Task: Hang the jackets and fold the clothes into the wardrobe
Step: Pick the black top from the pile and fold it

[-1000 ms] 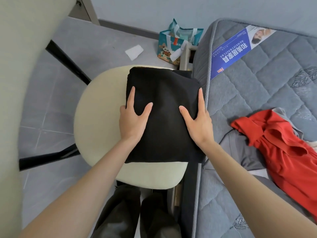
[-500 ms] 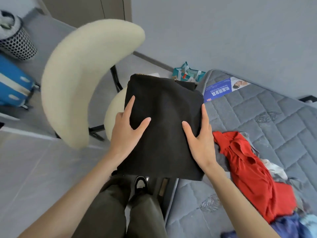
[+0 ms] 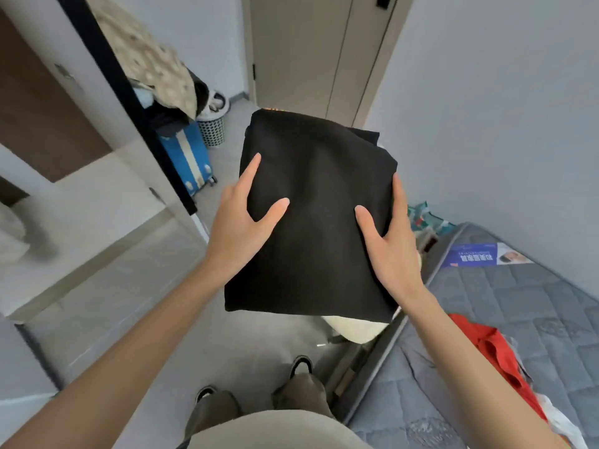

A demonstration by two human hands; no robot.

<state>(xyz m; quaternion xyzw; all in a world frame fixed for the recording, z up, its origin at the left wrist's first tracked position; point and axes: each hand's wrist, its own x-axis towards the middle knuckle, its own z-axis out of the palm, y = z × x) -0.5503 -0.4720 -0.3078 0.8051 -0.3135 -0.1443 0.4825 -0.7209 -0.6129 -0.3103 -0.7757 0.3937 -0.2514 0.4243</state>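
You hold the folded black garment (image 3: 317, 202) in the air between both hands.
Your left hand (image 3: 241, 228) grips its left edge and your right hand (image 3: 390, 251) its right edge, thumbs on top. It is above the floor, beside the bed (image 3: 518, 303).

left hand (image 3: 238, 233), right hand (image 3: 393, 254), both outstretched

Person, head-cam view.
Arms: bare, wrist to frame edge, both sides.
Left hand (image 3: 240, 222), right hand (image 3: 392, 241): bare, nails short & plain.
Top (image 3: 275, 429): pale beige, plain; seen at btm edge only.
Trousers (image 3: 214, 413): olive-brown, loose, creased.
Shoes (image 3: 301, 364): 1 pr, dark uppers w/ white toe rim.
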